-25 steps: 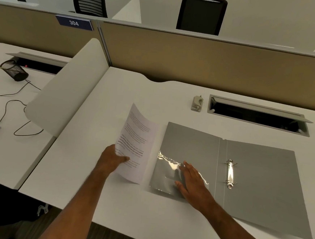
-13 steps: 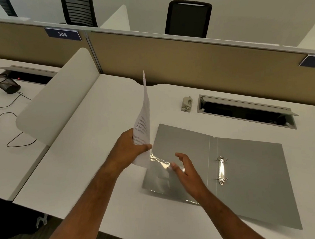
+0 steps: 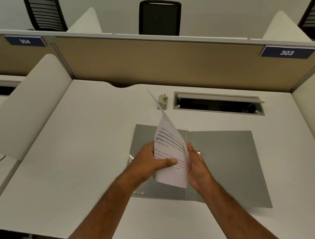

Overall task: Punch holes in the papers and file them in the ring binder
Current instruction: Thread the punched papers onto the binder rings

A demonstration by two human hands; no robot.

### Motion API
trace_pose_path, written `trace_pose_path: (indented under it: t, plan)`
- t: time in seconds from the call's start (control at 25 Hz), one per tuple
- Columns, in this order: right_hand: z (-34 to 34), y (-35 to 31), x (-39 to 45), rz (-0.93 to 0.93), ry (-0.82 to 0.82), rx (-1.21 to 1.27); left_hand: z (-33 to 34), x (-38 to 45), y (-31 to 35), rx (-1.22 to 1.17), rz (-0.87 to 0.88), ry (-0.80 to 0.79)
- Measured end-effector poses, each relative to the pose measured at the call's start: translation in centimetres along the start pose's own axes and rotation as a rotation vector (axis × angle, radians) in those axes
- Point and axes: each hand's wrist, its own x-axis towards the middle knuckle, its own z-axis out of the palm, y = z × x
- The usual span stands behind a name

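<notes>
White printed paper sheets [image 3: 170,158] stand upright above the open grey ring binder [image 3: 230,166], long axis rising away toward the small beige hole punch [image 3: 163,101] behind it. The left hand [image 3: 149,161] grips them, thumb across the text; the right hand [image 3: 198,167] presses flat-fingered against their edge. The binder lies on a white desk [image 3: 86,151] before a tan partition [image 3: 157,62].

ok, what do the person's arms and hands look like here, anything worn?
Both forearms are bare as far as the frame shows: no sleeves, watch or gloves. No rings visible on the left hand or right hand. No markings or cables.
</notes>
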Motion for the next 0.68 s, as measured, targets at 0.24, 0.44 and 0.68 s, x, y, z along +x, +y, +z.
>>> trace_pose_path:
  t: [0.24,0.44,0.68]
  plan:
    - [-5.5,-2.4,-1.9,-0.090,0.157,0.032,4.0,1.4,-1.8,-0.105,-0.079,-0.045]
    - [-9.4,-4.7,-3.2,-0.177,0.244,-0.159,7.6,3.3,-5.0,-0.221,-0.157,-0.080]
    - [-13.1,-6.5,-3.4,-0.268,0.342,-0.355,10.5,5.7,-8.9,-0.188,-0.223,-0.050]
